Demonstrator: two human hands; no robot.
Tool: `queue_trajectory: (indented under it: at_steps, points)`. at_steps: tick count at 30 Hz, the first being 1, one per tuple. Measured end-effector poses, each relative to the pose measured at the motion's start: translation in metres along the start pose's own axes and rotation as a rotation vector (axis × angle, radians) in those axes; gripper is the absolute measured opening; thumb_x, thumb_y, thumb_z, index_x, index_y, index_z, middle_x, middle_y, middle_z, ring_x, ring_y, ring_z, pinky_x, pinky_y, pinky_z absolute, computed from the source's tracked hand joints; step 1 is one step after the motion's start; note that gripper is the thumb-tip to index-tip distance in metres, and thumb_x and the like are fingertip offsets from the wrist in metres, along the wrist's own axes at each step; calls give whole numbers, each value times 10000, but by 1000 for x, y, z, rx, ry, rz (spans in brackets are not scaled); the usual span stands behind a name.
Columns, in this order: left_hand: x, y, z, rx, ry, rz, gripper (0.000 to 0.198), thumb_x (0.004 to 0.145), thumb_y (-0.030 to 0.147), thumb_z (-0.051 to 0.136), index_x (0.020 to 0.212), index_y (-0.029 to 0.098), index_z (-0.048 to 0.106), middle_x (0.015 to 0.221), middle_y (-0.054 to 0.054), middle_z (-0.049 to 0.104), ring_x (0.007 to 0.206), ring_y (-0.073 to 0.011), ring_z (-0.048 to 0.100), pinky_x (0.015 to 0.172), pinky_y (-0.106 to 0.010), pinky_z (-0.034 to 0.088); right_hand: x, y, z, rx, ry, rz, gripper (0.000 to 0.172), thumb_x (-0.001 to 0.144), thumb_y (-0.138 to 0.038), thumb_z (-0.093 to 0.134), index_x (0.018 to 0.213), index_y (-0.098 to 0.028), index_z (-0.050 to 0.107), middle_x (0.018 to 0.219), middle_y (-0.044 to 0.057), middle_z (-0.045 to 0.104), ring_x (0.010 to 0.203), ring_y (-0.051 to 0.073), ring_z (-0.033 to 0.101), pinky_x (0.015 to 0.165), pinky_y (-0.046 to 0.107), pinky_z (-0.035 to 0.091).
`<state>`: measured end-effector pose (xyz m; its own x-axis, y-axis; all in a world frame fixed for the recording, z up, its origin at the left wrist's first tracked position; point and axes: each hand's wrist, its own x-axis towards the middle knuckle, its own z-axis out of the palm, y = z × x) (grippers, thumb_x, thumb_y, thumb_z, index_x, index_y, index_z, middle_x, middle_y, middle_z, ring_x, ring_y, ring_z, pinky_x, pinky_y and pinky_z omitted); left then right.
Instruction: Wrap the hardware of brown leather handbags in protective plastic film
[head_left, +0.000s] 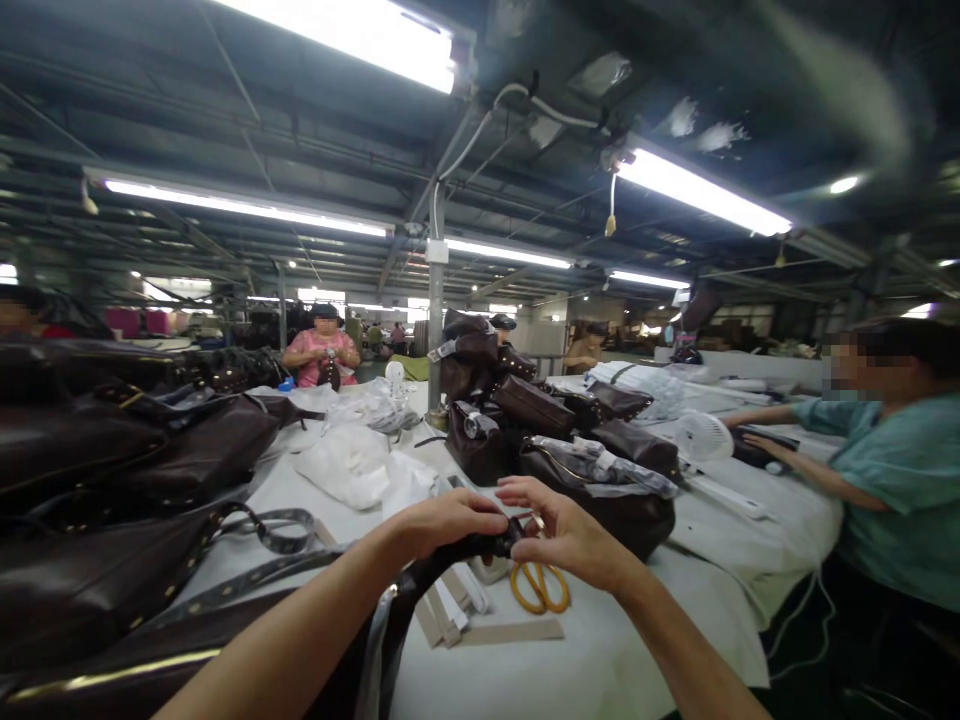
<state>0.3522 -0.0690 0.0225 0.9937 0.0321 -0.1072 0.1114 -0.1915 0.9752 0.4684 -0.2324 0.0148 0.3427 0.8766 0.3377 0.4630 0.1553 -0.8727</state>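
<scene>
White desk fan (703,437) near a teal-shirted co-worker (892,450), grey post (436,315), bright tube lights (705,192) overhead.

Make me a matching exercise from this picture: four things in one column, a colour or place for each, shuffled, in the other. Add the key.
Things
1. Dark strap
2. Scissors' handles
3. Fan on the right
4. Shirt at far right

Colours and places
A. Teal
B. White
C. In the left hand, close to the right hand
D. Orange-yellow

Right pairs
1-C, 2-D, 3-B, 4-A
</scene>
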Motion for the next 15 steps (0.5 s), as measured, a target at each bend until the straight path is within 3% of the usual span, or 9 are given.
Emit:
queue_trajectory:
  at_steps: [2, 4, 8, 11, 15]
  points:
    - [3, -1, 0, -48, 66, 78, 302, 595, 394, 734, 751, 141, 678, 614, 16, 596, 538, -94, 507, 553, -212, 396, -3, 5, 0, 213, 104, 37, 721, 665, -354, 780, 1314, -264, 480, 1408, 114, 445, 1252, 268, 482, 929, 388, 482]
    - [1, -3, -1, -126, 139, 128, 299, 573, 363, 748, 759, 140, 677, 630, 16, 616, 568, -99, 522, 588, -218, 400, -8, 13, 3, 410, 161, 138, 828, 694, -448, 763, 1398, -268, 366, 1432, 142, 410, 1218, 272, 523, 955, 434, 473]
    - [-8, -4, -6, -282, 197, 198, 349, 568, 336, 770, 838, 143, 664, 697, 8, 653, 594, -95, 533, 600, -214, 380, -13, 24, 19, 524, 85, 286, 721, 719, -558, 714, 1311, -211, 492, 1328, 150, 525, 1157, 292, 571, 931, 448, 490]
    - [-15, -1, -10, -270, 139, 253, 369, 596, 335, 770, 887, 138, 656, 730, -3, 658, 630, -108, 558, 642, -230, 391, -8, 13, 35, 452, 72, 214, 631, 756, -582, 664, 1263, -226, 550, 1318, 109, 556, 1208, 281, 531, 928, 413, 490]
    - [-26, 7, -17, -219, 116, 328, 305, 623, 273, 740, 883, 138, 653, 752, 0, 648, 673, -113, 558, 689, -240, 403, 8, -10, 58, 397, 6, 17, 664, 741, -483, 724, 1317, -229, 512, 1287, 88, 599, 1218, 260, 525, 1050, 427, 395]
